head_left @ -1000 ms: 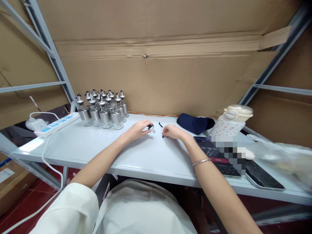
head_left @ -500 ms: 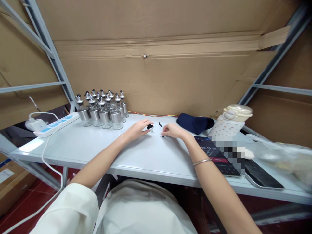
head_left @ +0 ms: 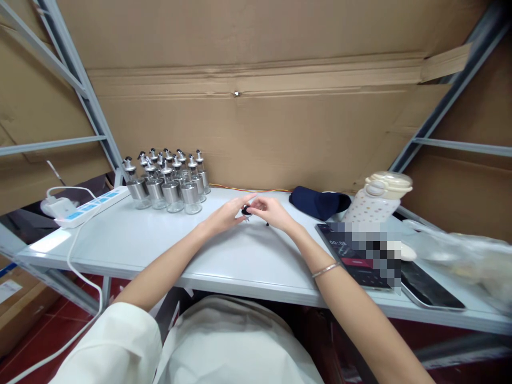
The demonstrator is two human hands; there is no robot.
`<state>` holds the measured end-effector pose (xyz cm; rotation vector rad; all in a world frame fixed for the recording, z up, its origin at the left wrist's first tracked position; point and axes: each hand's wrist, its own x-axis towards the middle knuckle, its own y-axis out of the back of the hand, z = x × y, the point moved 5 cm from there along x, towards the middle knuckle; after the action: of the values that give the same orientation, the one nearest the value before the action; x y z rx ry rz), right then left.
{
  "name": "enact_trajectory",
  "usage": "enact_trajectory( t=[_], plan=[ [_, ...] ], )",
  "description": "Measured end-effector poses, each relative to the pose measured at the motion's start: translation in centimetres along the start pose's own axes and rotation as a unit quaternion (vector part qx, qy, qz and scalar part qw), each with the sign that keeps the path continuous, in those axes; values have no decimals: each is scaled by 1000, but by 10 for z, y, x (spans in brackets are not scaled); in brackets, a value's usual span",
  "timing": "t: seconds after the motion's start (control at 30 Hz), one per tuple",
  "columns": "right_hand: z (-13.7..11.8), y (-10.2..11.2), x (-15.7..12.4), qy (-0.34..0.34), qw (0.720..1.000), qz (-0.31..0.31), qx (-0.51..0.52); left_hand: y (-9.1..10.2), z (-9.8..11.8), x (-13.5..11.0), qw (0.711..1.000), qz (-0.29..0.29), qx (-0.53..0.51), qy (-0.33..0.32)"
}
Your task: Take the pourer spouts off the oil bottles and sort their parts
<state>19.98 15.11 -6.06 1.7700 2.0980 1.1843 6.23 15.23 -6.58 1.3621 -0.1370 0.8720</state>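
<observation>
My left hand grips a small bottle pourer with a black top and silvery prongs below, just above the white table. The fingertips of my right hand are closed at the pourer's black top; any small part between them is hidden. A tiny black piece lies on the table under my right hand. To the left stand several glass bottles with steel sleeves, most topped with silver-and-black pourers. One bottle at the front right of the group seems to have no pourer.
A white power strip with a plugged-in charger runs along the table's left edge. On the right are a navy cap, a dotted cream bottle, a tablet, a phone and a plastic bag. Cardboard walls the back.
My right hand has moved left from beside the tiny black piece to the pourer in my left hand. A short black stick seen earlier on the table is out of sight now.
</observation>
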Motion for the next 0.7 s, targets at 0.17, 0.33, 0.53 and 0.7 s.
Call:
enact_trajectory(
  t=[0.17, 0.33, 0.53, 0.7],
  plan=[
    [7, -2, 1, -32, 999, -17, -4, 1, 1, 2, 999, 29, -29, -4],
    [13, -3, 4, -45, 995, -27, 82, 6, 2, 1, 997, 66, -29, -1],
    [13, 1, 7, -33, 994, -2, 101, 12, 2, -1, 992, 121, -13, -19],
    [10, 4, 6, -13, 995, 6, 100, 12, 0, -1, 991, 134, -9, -26]
  ],
)
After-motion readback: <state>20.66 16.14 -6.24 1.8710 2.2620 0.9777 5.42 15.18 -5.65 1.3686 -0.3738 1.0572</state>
